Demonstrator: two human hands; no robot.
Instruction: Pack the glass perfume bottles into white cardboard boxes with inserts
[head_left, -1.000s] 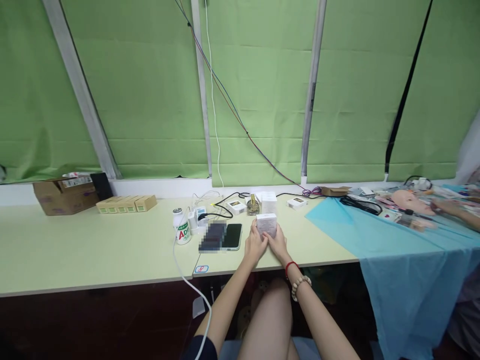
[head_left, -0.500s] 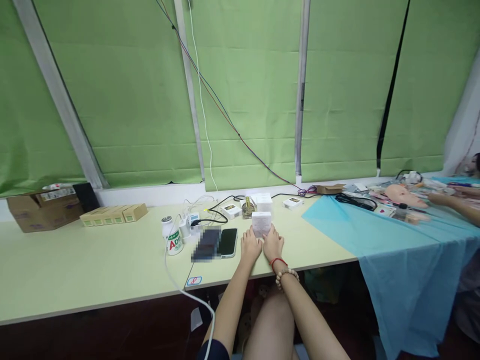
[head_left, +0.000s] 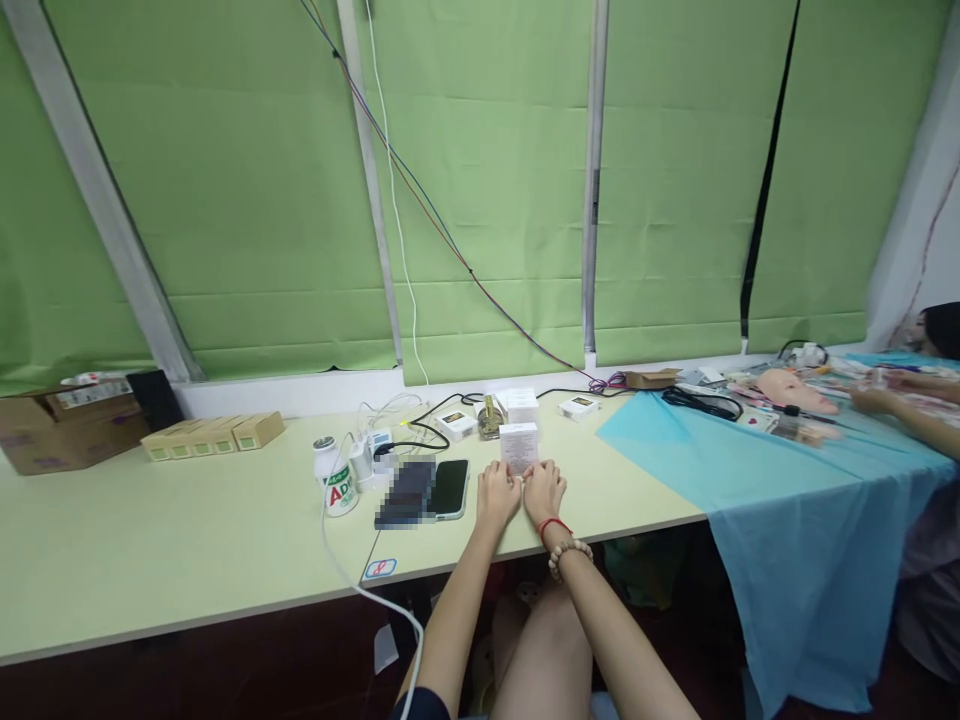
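A small white box [head_left: 519, 446] stands on the pale green table [head_left: 187, 540]. My left hand [head_left: 497, 494] and my right hand [head_left: 544, 491] lie side by side just in front of it, fingertips touching its lower edge. Both hands rest palm down with fingers curled toward the box. A red cord and a bead bracelet sit on my right wrist [head_left: 564, 545]. Behind the box stand another white box [head_left: 521, 405] and a small glass bottle [head_left: 490, 417].
Two phones [head_left: 426, 490] lie left of my hands, beside a small drink bottle [head_left: 334, 480] and a charger with cables [head_left: 375, 447]. Cardboard boxes [head_left: 71, 425] stand far left. A blue cloth [head_left: 787, 480] covers the right table, where another person's arm [head_left: 904, 412] works.
The view has swung slightly right and down. My hands have slid back from around the box's sides to its front base; the box stays on the table.
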